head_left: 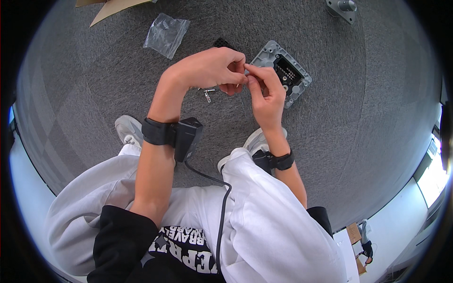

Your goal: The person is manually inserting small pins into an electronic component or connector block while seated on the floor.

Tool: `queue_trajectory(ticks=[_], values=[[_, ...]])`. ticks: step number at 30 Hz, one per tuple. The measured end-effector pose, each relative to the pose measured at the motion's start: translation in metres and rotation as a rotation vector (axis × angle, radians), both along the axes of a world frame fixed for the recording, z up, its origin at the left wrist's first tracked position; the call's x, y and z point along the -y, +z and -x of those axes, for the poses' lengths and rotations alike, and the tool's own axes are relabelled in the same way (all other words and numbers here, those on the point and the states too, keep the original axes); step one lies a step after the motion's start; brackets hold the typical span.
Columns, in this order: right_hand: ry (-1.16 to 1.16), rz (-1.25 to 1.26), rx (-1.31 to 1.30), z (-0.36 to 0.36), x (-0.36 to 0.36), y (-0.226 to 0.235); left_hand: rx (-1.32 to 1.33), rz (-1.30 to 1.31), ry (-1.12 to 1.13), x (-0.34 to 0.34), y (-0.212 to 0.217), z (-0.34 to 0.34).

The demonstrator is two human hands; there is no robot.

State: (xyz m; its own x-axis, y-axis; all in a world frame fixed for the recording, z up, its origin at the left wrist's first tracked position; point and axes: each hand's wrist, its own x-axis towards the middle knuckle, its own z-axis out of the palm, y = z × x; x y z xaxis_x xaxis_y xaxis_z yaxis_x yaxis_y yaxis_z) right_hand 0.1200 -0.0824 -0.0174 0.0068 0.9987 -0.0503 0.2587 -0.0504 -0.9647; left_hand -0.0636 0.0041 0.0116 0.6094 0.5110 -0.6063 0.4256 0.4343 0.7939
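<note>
My left hand (212, 70) and my right hand (268, 94) meet fingertip to fingertip above the grey carpet. Both are closed in a pinch on something too small to make out; a tiny light-coloured bit shows below the left fingertips. Just beyond my right hand lies a grey metal housing (302, 74), its open side up, with a black insert (287, 70) and brass-coloured round parts inside. Small shiny metal pieces (208, 95) rest on the carpet below my left hand. A black part (223, 43) is partly hidden behind that hand.
A clear plastic bag (166, 35) lies flat at the upper left, near an open cardboard box (115, 8). Another grey metal part (343, 9) with a round boss sits at the far right. A black cable (223, 203) runs from my left wrist band across my lap.
</note>
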Motion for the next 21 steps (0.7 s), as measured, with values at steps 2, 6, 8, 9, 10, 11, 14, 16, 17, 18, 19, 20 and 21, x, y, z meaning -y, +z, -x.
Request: queue_trajectory(ticks=[2, 6, 8, 9, 10, 11, 14, 16, 17, 18, 19, 20, 21], values=[[0.022, -0.026, -0.018, -0.002, -0.002, -0.001, -0.002, 0.013, 0.001, -0.002, 0.005, -0.001], [0.045, -0.012, -0.104, -0.01, -0.006, 0.001, 0.007, 0.027, 0.039, -0.001, 0.007, 0.0], [0.073, -0.023, -0.103, -0.015, -0.009, 0.004, 0.002, 0.016, 0.02, -0.005, 0.01, -0.001], [0.104, -0.061, -0.088, -0.017, -0.01, 0.007, -0.005, 0.004, 0.001, -0.006, 0.011, -0.002], [0.138, -0.095, -0.077, -0.017, -0.011, 0.007, -0.007, 0.008, 0.004, -0.006, 0.008, 0.0], [0.14, -0.092, -0.078, -0.017, -0.01, 0.004, -0.006, 0.004, 0.007, -0.006, 0.005, 0.001], [0.142, -0.054, -0.088, -0.02, -0.008, 0.001, 0.018, 0.012, 0.015, -0.006, 0.003, 0.0], [0.107, 0.009, -0.102, -0.022, -0.01, 0.007, 0.041, 0.025, 0.02, -0.004, 0.003, -0.001], [0.106, 0.009, -0.1, -0.025, -0.013, 0.01, 0.01, -0.025, 0.06, -0.002, 0.002, -0.002], [0.074, -0.026, 0.004, -0.03, -0.017, 0.013, -0.022, -0.074, 0.1, -0.001, 0.001, -0.003], [0.041, -0.062, 0.107, -0.035, -0.02, 0.015, -0.021, -0.074, 0.1, -0.002, 0.001, -0.003], [-0.007, -0.084, 0.17, -0.043, -0.023, 0.015, -0.08, -0.119, 0.091, -0.003, 0.001, -0.002], [-0.05, -0.045, 0.211, -0.05, -0.027, 0.021, -0.139, -0.163, 0.082, -0.004, 0.001, -0.002]])
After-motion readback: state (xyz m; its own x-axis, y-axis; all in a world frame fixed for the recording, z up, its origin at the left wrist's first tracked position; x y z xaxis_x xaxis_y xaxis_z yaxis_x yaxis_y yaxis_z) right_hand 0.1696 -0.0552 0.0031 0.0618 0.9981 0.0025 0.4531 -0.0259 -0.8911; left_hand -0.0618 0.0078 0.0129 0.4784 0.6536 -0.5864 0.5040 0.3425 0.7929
